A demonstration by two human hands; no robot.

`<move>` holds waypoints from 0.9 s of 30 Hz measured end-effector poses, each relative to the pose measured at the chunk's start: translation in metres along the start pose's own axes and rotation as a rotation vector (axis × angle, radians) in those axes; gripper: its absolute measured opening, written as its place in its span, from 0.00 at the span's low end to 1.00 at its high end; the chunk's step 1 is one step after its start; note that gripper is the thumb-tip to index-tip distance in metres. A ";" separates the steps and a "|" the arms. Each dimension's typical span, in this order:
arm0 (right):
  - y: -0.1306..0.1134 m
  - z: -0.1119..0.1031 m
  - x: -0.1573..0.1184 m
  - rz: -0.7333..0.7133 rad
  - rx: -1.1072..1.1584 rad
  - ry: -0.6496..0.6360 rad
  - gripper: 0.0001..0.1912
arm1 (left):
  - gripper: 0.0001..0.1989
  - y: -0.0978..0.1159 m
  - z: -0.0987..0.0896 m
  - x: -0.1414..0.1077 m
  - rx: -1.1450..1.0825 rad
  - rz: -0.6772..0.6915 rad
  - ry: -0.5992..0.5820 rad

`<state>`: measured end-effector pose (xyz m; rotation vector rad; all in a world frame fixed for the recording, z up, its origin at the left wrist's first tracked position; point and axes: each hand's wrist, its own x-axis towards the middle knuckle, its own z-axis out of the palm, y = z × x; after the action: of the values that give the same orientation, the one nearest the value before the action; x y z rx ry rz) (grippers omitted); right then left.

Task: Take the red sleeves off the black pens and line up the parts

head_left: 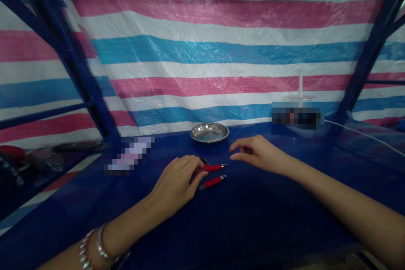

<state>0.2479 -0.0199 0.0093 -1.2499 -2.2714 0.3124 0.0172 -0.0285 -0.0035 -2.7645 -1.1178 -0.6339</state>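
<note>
The left hand (175, 182) curls at a red pen (213, 168), any pinch unclear, beside a second pen (211, 182). The right hand (257, 154) is half open near a steel dish (209, 133).

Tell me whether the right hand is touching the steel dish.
Apart. The head view shows the fingertips of the right hand just short of the steel dish, with a strip of blue tabletop plainly visible between them.

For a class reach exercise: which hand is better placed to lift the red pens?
Left, probably: the left hand has fingers at the upper red pen, beside the lower red pen; the right hand hovers apart, by the steel dish.
</note>
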 end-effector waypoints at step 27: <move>0.039 0.015 0.006 0.279 -0.319 -0.118 0.08 | 0.03 -0.014 0.000 0.004 0.133 -0.166 -0.100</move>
<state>0.2650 0.0070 -0.0184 -1.7611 -2.3083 0.1263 0.0103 -0.0161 -0.0034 -2.6364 -1.3676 -0.4237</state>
